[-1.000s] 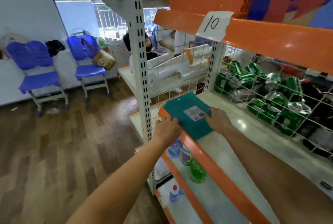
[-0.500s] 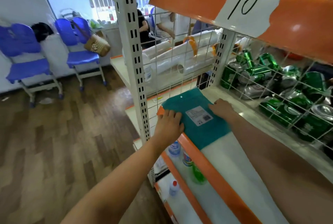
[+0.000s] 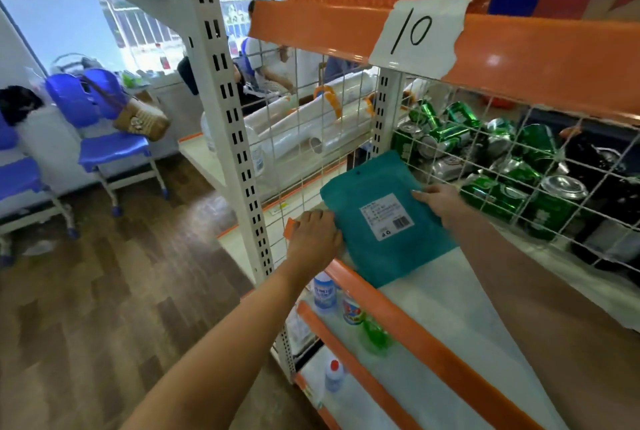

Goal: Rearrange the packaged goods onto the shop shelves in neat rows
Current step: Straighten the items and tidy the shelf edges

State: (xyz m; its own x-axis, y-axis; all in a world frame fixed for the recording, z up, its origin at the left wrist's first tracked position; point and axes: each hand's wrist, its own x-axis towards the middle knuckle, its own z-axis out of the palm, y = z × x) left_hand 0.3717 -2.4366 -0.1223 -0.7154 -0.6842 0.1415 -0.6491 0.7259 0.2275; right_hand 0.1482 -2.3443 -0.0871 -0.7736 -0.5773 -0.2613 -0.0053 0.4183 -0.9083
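A flat teal package point(image 3: 384, 242) with a white barcode label lies on the white shelf point(image 3: 450, 308) at its left end, its far edge close to the wire mesh back. My left hand point(image 3: 317, 234) grips its left edge with curled fingers, by the shelf's corner. My right hand point(image 3: 438, 201) holds its right edge, one finger lying on top. The package's near corner overhangs the orange front lip point(image 3: 398, 322).
Green cans point(image 3: 502, 166) lie heaped behind the wire mesh point(image 3: 485, 139). An orange shelf with a paper tag "10" point(image 3: 415, 35) hangs overhead. Bottles point(image 3: 323, 291) stand on the lower shelves. A white upright post point(image 3: 228, 118) is at the left, blue chairs point(image 3: 104, 125) beyond.
Both hands have kept hold of the teal package and shifted it deeper onto the shelf toward the mesh. The camera has come closer.
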